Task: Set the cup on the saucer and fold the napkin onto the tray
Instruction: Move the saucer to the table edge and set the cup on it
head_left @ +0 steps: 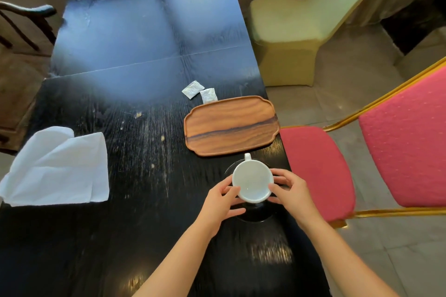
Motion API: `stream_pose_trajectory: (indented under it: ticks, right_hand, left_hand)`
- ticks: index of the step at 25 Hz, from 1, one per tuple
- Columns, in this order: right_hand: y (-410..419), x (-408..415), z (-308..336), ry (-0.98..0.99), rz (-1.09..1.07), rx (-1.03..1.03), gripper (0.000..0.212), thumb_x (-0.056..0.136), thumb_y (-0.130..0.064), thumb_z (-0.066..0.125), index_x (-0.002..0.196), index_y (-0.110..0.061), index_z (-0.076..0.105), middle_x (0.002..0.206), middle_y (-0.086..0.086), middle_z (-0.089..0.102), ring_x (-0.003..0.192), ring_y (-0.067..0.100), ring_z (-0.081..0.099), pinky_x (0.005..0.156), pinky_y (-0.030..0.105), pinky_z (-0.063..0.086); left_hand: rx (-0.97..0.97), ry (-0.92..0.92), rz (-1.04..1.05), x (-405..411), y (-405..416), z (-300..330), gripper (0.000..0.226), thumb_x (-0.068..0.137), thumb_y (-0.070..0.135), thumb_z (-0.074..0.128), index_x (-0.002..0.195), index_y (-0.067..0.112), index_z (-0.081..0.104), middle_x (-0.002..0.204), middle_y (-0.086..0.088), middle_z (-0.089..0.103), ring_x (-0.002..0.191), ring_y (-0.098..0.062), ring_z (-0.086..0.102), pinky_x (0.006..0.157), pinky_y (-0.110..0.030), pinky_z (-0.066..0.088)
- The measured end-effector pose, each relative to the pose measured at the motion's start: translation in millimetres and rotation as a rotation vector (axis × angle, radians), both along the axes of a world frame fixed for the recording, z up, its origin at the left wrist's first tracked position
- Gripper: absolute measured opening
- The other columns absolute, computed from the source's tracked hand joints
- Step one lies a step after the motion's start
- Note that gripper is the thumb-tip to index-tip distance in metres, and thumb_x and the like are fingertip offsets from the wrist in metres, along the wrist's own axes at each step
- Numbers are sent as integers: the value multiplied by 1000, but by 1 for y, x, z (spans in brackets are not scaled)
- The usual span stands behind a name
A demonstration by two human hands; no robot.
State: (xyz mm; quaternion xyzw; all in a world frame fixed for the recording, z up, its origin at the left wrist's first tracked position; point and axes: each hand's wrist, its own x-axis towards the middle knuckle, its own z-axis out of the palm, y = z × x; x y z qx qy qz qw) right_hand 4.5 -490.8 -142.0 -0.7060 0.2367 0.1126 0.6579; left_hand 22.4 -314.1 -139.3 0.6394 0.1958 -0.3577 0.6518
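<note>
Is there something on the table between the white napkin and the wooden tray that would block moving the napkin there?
Nothing visible blocks it. The white napkin lies at the left; the wooden tray is at the right. Only bare black table with small crumbs lies between them.

2 bare forearms, left hand, right hand; no sleeves, no jewellery.

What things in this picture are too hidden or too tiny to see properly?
Head view, the only one:
- Saucer: dark against the dark table, mostly covered by the cup and both hands.
- Whether the cup touches the saucer: hidden by the cup.
- Two small packets: print too small to read.
- Napkin: left corner cut off by the edge.
</note>
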Motion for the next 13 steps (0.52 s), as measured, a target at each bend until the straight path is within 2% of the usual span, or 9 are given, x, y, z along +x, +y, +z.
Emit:
stream_pose_trajectory:
  ticks: [3, 8, 13]
  right_hand:
    - [-3, -2, -7, 4, 10, -6, 31, 82, 3, 59, 105, -19, 62, 99, 3, 66, 88, 15, 66, 65, 27, 58]
    - [-4, -5, -16, 0, 8, -9, 31, 82, 3, 59, 105, -19, 62, 100, 5, 66, 89, 16, 66, 66, 28, 59]
    - [-6, -5, -22, 13, 18, -110, 31, 83, -4, 61, 108, -21, 61, 102, 1, 64, 93, 15, 64, 64, 30, 58]
  left_hand:
    - [19, 10, 5, -3, -3, -5, 41, 93, 17, 52, 132, 30, 49, 110, 0, 65, 100, -17, 65, 77, -32, 58]
    - [101, -7, -15, -5, -7, -10, 41, 93, 18, 52, 133, 28, 48, 110, -1, 65, 93, -13, 65, 64, -22, 57]
    - [381, -181, -54, -3, -10, -9, 48, 90, 21, 59, 135, 23, 43, 110, -2, 65, 81, -10, 68, 63, -22, 57]
